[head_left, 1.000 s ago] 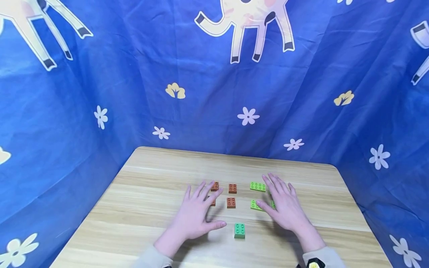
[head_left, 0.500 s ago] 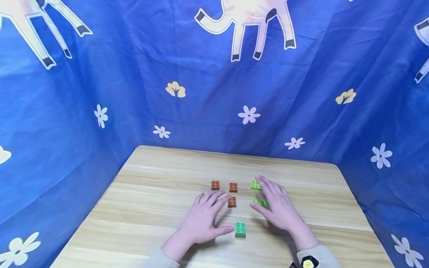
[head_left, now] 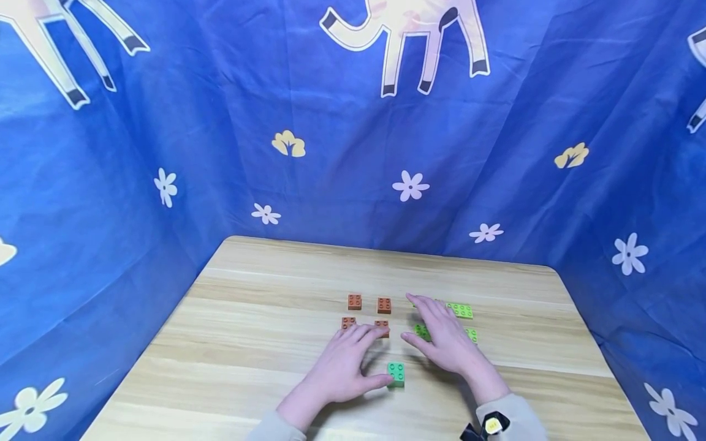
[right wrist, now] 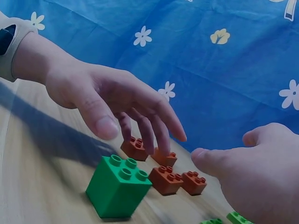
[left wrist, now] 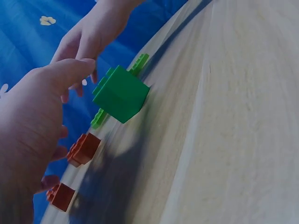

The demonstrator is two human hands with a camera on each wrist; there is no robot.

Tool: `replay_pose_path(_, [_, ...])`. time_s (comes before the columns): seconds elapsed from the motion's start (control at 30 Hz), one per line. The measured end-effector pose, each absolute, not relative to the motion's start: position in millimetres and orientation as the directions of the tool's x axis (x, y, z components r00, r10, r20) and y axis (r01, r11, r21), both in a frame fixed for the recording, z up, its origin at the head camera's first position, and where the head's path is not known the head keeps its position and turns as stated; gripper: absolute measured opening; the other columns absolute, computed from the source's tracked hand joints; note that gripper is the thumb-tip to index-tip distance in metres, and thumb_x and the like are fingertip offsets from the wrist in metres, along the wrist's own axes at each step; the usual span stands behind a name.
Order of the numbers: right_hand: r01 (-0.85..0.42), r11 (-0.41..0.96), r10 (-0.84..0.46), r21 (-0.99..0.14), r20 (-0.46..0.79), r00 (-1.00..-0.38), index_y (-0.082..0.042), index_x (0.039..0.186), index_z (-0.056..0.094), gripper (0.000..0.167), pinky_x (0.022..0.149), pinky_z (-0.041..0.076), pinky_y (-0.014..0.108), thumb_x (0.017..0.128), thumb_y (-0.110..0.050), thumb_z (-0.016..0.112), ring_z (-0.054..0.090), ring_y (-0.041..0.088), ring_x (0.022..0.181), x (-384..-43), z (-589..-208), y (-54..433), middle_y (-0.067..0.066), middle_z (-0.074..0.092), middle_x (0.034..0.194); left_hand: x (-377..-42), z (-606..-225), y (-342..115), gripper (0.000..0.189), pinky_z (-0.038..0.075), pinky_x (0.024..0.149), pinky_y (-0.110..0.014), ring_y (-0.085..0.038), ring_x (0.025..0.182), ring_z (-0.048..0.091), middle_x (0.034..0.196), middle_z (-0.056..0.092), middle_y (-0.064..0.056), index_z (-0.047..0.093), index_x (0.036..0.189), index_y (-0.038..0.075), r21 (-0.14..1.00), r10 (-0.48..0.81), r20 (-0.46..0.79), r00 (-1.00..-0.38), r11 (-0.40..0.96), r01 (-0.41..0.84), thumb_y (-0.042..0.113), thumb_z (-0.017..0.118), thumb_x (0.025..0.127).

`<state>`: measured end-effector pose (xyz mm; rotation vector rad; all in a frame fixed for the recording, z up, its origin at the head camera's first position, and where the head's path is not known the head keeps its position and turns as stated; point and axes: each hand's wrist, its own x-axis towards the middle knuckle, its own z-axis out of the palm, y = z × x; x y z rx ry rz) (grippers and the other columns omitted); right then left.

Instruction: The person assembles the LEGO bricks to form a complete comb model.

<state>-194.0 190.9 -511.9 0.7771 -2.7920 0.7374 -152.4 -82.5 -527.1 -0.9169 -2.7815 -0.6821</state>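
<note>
My left hand point(head_left: 343, 369) hovers low over the table, fingers loosely bent and holding nothing. Its thumb overlaps a tall green toy building brick point(head_left: 396, 372) in the head view; the right wrist view shows a gap between that thumb and the brick point(right wrist: 119, 189). The left fingertips are near two reddish-brown bricks, one at left point(head_left: 349, 322) and one under the index finger point(head_left: 382, 326). My right hand point(head_left: 445, 340), relaxed and holding nothing, is over the lime-green flat bricks, a far one point(head_left: 462, 310) and a near one point(head_left: 421, 332), partly hiding them.
Two more reddish-brown bricks lie farther back, one at left point(head_left: 355, 302) and one to its right point(head_left: 384, 305). The wooden table point(head_left: 220, 343) ends at a blue patterned curtain point(head_left: 331, 202) along the back and both sides.
My left hand has shifted right and slightly toward me, its thumb reaching the green brick in the head view. My right hand has drifted left. The bricks have stayed put.
</note>
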Motion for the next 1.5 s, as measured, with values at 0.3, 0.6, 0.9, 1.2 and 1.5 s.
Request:
replay_pose_path(0.3, [-0.547, 0.691, -0.493, -0.474, 0.245, -0.835, -0.019, 0.163, 0.041, 0.075, 0.116, 0.029, 0.071, 0.101, -0.045, 0.072, 0.047, 0.03, 0.145, -201.7, -520.4, 179.6, 0.004, 0.05, 0.158, -152.3, -529.9, -73.9, 0.081, 0.044, 0.11, -0.058, -0.019, 0.132, 0.057, 0.141, 0.061, 0.01, 0.056, 0.15, 0.025, 0.42, 0.54, 0.257, -0.801, 0.684, 0.596, 0.072, 0.074, 0.086])
replay_pose_path(0.6, [-0.574, 0.638, -0.531, -0.513, 0.247, -0.811, -0.012, 0.154, 0.052, 0.064, 0.116, 0.039, 0.056, 0.101, -0.037, 0.075, 0.056, 0.027, 0.134, -206.3, -531.3, 172.1, 0.005, 0.061, 0.145, -152.4, -534.3, -67.5, 0.068, 0.044, 0.111, -0.054, -0.018, 0.128, 0.06, 0.136, 0.066, 0.011, 0.065, 0.139, 0.028, 0.443, 0.545, 0.246, -0.802, 0.672, 0.593, 0.071, 0.074, 0.087])
replay_pose_path(0.9, [-0.61, 0.628, -0.553, -0.483, 0.274, -0.787, -0.012, 0.148, 0.059, 0.056, 0.114, 0.04, 0.056, 0.099, -0.033, 0.077, 0.058, 0.025, 0.131, -210.2, -535.5, 163.3, 0.002, 0.063, 0.14, -152.9, -538.6, -62.7, 0.064, 0.05, 0.103, -0.048, -0.01, 0.118, 0.063, 0.126, 0.069, 0.014, 0.069, 0.132, 0.025, 0.467, 0.549, 0.267, -0.792, 0.646, 0.604, 0.069, 0.077, 0.086])
replay_pose_path(1.2, [-0.597, 0.637, -0.563, -0.487, 0.235, -0.792, -0.012, 0.143, 0.064, 0.05, 0.114, 0.038, 0.055, 0.1, -0.034, 0.076, 0.055, 0.024, 0.133, -218.6, -541.1, 155.6, 0.0, 0.065, 0.138, -155.1, -543.3, -60.7, 0.057, 0.051, 0.099, -0.039, -0.007, 0.11, 0.064, 0.117, 0.072, 0.014, 0.073, 0.125, 0.023, 0.56, 0.555, 0.244, -0.795, 0.589, 0.583, 0.058, 0.086, 0.083])
replay_pose_path(1.5, [-0.584, 0.651, -0.561, -0.486, 0.211, -0.801, -0.012, 0.139, 0.067, 0.049, 0.108, 0.039, 0.058, 0.098, -0.036, 0.079, 0.056, 0.027, 0.13, -221.2, -544.1, 149.6, 0.001, 0.066, 0.133, -157.9, -551.5, -59.8, 0.041, 0.048, 0.101, -0.037, -0.003, 0.109, 0.063, 0.112, 0.071, 0.021, 0.078, 0.114, 0.027, 0.632, 0.558, 0.256, -0.789, 0.521, 0.573, 0.051, 0.089, 0.083])
